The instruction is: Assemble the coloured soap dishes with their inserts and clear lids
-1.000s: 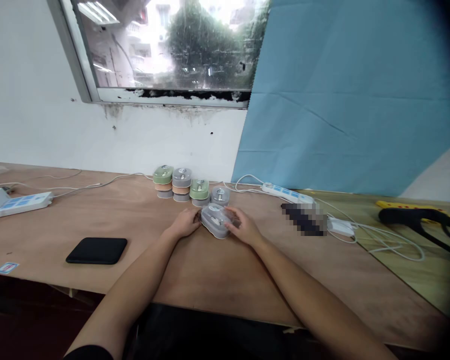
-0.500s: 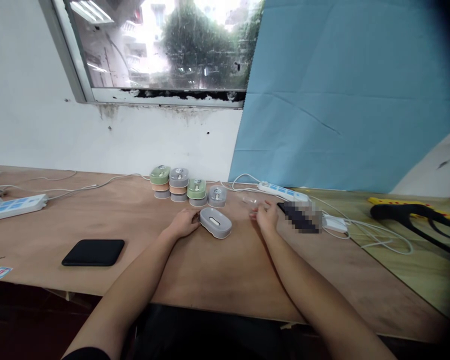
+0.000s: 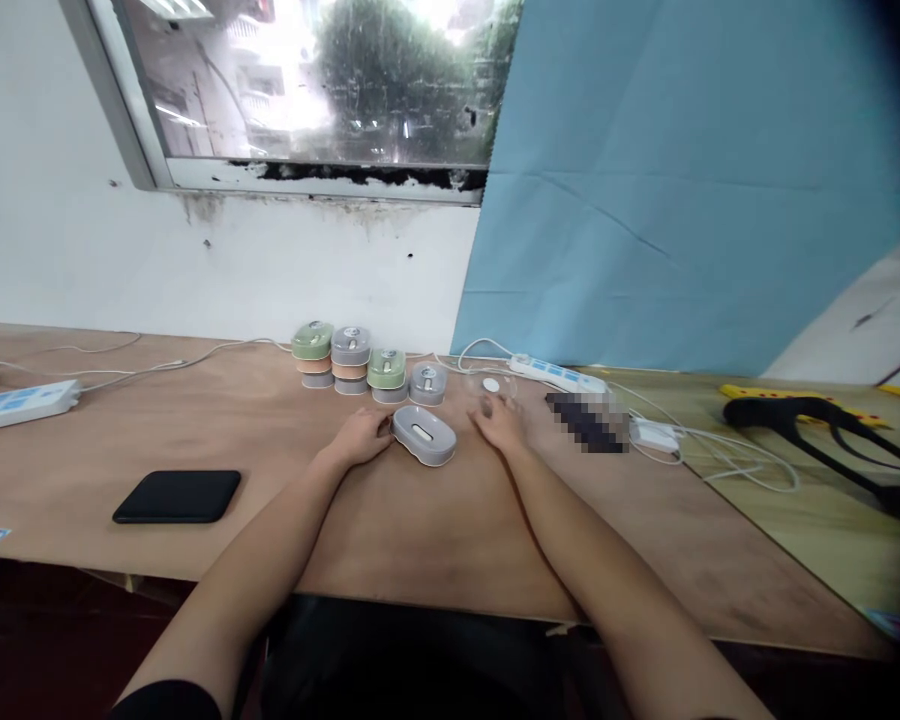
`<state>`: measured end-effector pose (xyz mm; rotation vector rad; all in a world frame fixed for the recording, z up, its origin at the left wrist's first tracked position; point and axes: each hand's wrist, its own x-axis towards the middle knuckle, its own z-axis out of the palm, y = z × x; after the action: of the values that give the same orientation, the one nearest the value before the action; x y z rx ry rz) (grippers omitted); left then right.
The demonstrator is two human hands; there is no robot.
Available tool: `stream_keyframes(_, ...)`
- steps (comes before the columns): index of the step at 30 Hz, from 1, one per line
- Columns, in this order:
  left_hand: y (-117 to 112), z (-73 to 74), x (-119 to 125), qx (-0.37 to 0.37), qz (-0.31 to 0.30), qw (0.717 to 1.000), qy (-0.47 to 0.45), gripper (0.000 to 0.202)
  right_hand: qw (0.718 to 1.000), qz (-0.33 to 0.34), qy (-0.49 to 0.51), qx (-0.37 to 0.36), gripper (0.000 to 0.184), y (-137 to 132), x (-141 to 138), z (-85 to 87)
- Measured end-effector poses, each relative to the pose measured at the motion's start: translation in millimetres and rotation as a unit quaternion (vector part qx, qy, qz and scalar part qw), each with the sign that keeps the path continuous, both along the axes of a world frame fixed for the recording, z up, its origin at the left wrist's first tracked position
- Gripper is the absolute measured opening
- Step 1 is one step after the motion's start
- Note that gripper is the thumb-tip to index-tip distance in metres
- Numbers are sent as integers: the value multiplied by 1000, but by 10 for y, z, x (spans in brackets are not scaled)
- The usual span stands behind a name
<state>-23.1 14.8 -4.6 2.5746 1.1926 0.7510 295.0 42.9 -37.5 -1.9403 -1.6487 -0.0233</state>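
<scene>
A grey oval soap dish point(image 3: 436, 446) with a slot in its middle lies lidless on the wooden table. My left hand point(image 3: 360, 437) rests at its left end, fingers curled against the rim. To the right and farther back, my right hand point(image 3: 499, 424) has its fingers closed on the near edge of a clear lid point(image 3: 489, 384) with a round white label. Its transparent outline is hard to make out. Behind the dish stand lidded soap boxes: a grey one point(image 3: 427, 384), a green-topped stack point(image 3: 387, 370), a grey-topped stack point(image 3: 351, 347) and another green-topped stack point(image 3: 313, 342).
A black phone-like slab point(image 3: 178, 497) lies at the left. White power strips stand at the far left point(image 3: 26, 405) and the back right point(image 3: 555, 374). Right of my right hand is a blurred-out dark object point(image 3: 589, 424), then a white adapter point(image 3: 654, 435) with cables and a black strap-like object point(image 3: 802, 420).
My right hand has moved left, closer to the dish, and the clear lid with its white label shows more plainly. My left hand stays at the dish. The camera view has shifted slightly.
</scene>
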Motion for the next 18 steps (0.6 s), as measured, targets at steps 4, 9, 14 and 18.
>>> stream_keyframes(4,-14,17,2,-12,8,1000,6,46,1000,-2,-9,-11,39,36,-17,-1)
stream_keyframes(9,-15,-3,-11,-8,2,1000,1,49,992,-62,-36,104,47,143,29,53)
stream_keyframes(14,-4,-26,-12,-2,0,1000,6,52,998,-53,-31,7,46,295,113,12)
stream_keyframes(18,-8,-14,-5,-4,0,1000,6,50,999,1,-46,-9,35,226,124,-1)
